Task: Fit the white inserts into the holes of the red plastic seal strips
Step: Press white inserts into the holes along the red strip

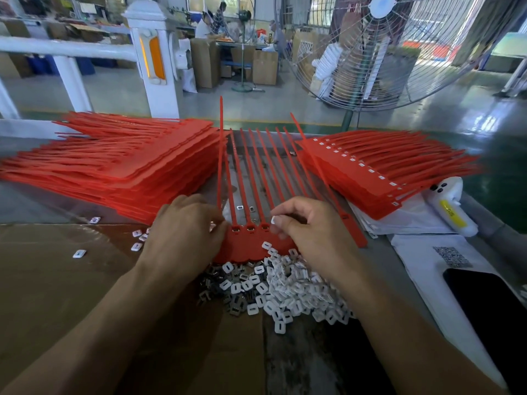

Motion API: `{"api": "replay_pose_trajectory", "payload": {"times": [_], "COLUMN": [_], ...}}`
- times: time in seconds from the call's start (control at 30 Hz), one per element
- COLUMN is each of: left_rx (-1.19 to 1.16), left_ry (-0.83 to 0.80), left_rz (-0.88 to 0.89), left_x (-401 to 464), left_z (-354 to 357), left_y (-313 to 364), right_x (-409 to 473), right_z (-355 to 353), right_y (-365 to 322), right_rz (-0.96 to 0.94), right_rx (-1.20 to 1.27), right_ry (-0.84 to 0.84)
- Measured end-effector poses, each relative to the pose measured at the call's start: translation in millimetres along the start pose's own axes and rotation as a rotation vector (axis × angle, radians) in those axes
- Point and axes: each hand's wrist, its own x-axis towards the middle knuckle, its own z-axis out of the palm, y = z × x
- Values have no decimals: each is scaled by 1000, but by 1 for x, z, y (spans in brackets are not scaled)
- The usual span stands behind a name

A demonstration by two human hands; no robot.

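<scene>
the red plastic seal strips [114,169] lie in a big flat stack at the far left of the grey work table [379,252], with their thin tails pointing to the left edge. a second stack of red strips [379,172] sits at the far right side, and little white pieces show along its row of holes. between the two stacks lies one red sheet of joined strips [251,249], near the middle of the table, its long tails running toward the far edge. a flat brown cardboard sheet [57,280] covers the near left part of the table.

the pile of small white square inserts [285,292] lies just in front of the red sheet, touching its near edge, with some grey metal clips [216,292] mixed in on its left side. a few loose inserts [137,246] lie on the cardboard.

the left hand [182,232] presses down on the left end of the red sheet, fingers bent over it. the right hand [310,229] has its fingers curled and pinches one white insert [273,220] over the sheet's row of holes.

a white plastic bag [427,269] and a black phone [493,309] lie at the right edge.
</scene>
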Motion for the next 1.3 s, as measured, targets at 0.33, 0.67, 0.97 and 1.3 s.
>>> {"api": "replay_pose_trajectory", "payload": {"times": [0.33, 0.67, 0.97, 1.3], "left_rx": [-392, -420, -736, -572], "left_ry": [53, 105, 56, 108], "left_rz": [286, 307, 138, 181], "left_x": [-3, -3, -3, -3], "left_z": [0, 6, 4, 9], "left_y": [19, 22, 21, 19], "right_x": [-1, -3, -4, -6], "right_z": [4, 9, 10, 9], "right_y": [-7, -9, -11, -14], "right_rz": [-38, -66, -111, -74], "right_rx": [121, 131, 198, 213], "right_ry": [-13, -96, -48, -108]}}
